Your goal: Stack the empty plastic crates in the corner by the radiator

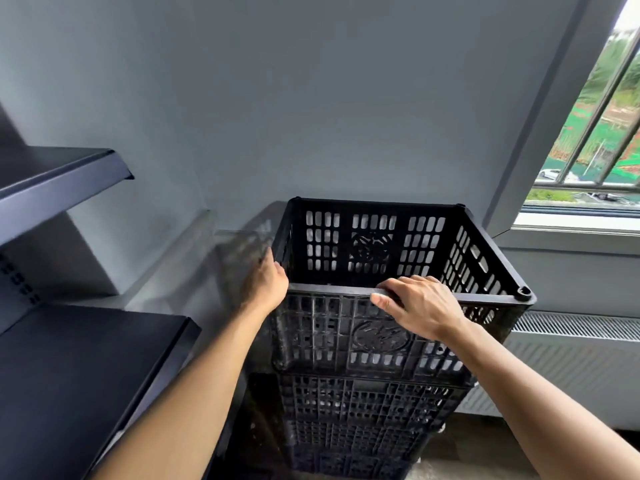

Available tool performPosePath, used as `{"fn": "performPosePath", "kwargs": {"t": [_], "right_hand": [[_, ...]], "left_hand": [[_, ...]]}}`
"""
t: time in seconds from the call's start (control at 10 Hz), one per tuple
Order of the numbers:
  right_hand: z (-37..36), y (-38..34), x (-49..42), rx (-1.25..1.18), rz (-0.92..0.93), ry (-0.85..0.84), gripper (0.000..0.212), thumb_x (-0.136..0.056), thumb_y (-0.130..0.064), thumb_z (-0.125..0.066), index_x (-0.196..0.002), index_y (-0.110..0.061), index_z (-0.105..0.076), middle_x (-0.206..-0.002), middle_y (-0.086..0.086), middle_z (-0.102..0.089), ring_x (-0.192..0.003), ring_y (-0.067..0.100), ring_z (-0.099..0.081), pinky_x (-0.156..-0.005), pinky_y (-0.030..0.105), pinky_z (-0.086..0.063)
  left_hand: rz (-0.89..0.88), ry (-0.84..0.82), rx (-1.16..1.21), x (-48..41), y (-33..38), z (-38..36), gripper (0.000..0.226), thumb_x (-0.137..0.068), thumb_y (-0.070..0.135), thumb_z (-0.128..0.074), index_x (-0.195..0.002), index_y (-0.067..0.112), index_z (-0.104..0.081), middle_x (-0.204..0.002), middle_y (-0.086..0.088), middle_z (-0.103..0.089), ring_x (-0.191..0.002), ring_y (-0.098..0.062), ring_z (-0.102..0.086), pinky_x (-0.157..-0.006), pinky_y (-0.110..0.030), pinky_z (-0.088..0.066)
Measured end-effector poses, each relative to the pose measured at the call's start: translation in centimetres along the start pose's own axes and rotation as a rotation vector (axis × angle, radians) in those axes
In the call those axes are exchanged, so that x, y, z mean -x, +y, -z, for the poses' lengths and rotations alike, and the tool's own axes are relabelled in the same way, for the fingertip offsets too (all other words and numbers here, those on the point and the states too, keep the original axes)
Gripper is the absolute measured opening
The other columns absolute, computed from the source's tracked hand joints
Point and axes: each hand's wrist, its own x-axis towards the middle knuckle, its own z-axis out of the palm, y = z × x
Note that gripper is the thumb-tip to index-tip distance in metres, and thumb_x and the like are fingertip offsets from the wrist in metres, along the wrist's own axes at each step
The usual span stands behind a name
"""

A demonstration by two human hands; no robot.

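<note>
We steady the top black plastic crate (398,258) on a stack of crates (367,417) in the corner, the white radiator (571,358) just right of our fingers. Our right hand (420,306) curls its fingers (408,284) over the near rim; our left hand (266,284) presses the left corner, its fingers hidden, grip unclear. Dark shelves (62,174) stand left.

- Head-worn, one view only, tilted forward and down.
- Close above the top crate (398,271), facing the corner beside the radiator (571,358).
</note>
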Motion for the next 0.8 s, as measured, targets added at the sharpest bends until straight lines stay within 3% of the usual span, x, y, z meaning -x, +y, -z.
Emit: {"fn": "performPosePath", "kwargs": {"t": [0.1,0.4,0.5,0.6,0.8], "right_hand": [[-0.1,0.3,-0.4,0.040,0.024,-0.033,0.077,-0.087,-0.080,-0.007,-0.121,-0.032,-0.057,-0.104,-0.006,-0.070,-0.096,0.016,-0.066,-0.089,0.037,-0.048],[0.2,0.9,0.1,0.027,0.057,-0.060,0.076,-0.090,-0.077,-0.010,-0.138,-0.029,-0.046,-0.120,-0.002,-0.065,-0.109,0.018,-0.061,-0.098,0.040,-0.042],[0.8,1.6,0.9,-0.065,0.041,-0.098,0.069,-0.093,-0.071,-0.021,-0.143,-0.028,-0.042,-0.131,0.001,-0.059,-0.118,0.021,-0.055,-0.099,0.041,-0.042],[1.9,2.4,2.3,-0.127,0.022,-0.124,0.061,-0.096,-0.061,-0.036,-0.146,-0.027,-0.039,-0.137,0.003,-0.053,-0.124,0.022,-0.049,-0.100,0.041,-0.042],[4.2,4.2,5.6,-0.155,0.032,-0.063,0.057,-0.095,-0.050,-0.050,-0.147,-0.029,-0.037,-0.144,0.000,-0.047,-0.131,0.019,-0.041,-0.105,0.039,-0.040]], "left_hand": [[-0.008,-0.002,0.015,-0.5,-0.2,-0.3,0.052,-0.104,0.020,-0.028,-0.154,0.006,-0.020,-0.157,-0.017,-0.030,-0.138,-0.034,-0.039,-0.108,-0.040,-0.035],[0.031,-0.105,-0.022,0.9,-0.2,0.6,0.072,-0.100,0.056,-0.026,-0.156,0.015,-0.009,-0.160,-0.020,-0.012,-0.146,-0.037,-0.021,-0.115,-0.052,-0.027],[0.028,-0.068,-0.139,2.4,0.3,0.9,0.068,-0.100,0.054,-0.027,-0.156,0.016,-0.012,-0.155,-0.019,-0.020,-0.140,-0.040,-0.028,-0.110,-0.054,-0.034],[-0.091,0.051,-0.268,4.5,1.1,1.4,0.061,-0.099,0.047,-0.039,-0.151,0.016,-0.028,-0.143,-0.016,-0.036,-0.130,-0.036,-0.037,-0.104,-0.050,-0.037],[-0.286,0.125,-0.150,8.9,3.5,1.6,0.054,-0.097,0.040,-0.050,-0.145,0.018,-0.043,-0.139,-0.011,-0.046,-0.130,-0.030,-0.040,-0.106,-0.048,-0.037]]}}
